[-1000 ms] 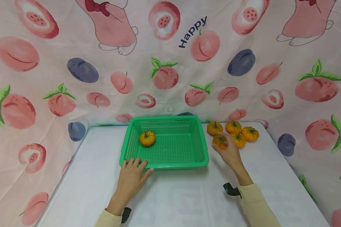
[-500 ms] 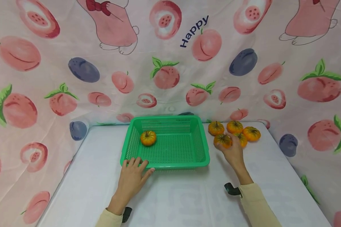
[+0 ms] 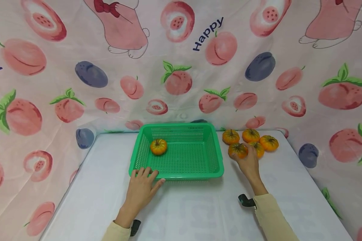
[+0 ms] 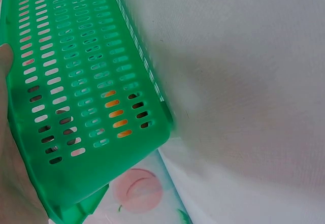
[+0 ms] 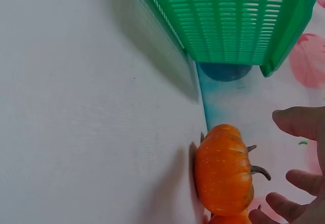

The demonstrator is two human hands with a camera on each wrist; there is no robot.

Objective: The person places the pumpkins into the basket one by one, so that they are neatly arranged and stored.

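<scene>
two hands, one green basket and six small pumpkins are counted: one in the basket, five grouped on the table. at the left, the left hand [image 3: 141, 188] is laid flat with straight, spread fingers against the near left rim of the green basket [image 3: 181, 174], nothing being gripped. inside the basket, toward its far left corner, a single pumpkin [image 3: 158, 146] is seen. just right of the basket the nearest pumpkin [image 3: 237, 150] of the group is met by the right hand [image 3: 249, 163], whose fingers are curved about it; in the right wrist view the fingertips [image 5: 284, 206] are seen apart from the fruit, so a firm grip cannot be told. behind and beside it four more pumpkins [image 3: 250, 135] are clustered close together at the far right of the table. the table [image 3: 199, 214] is covered in plain white, and it is enclosed behind and at both sides by a pink cloth [image 3: 181, 67] printed with peaches, plums and the word "happy". the nearest pumpkin is flattened, ribbed, orange with a greenish top and a dark curled stem.
</scene>
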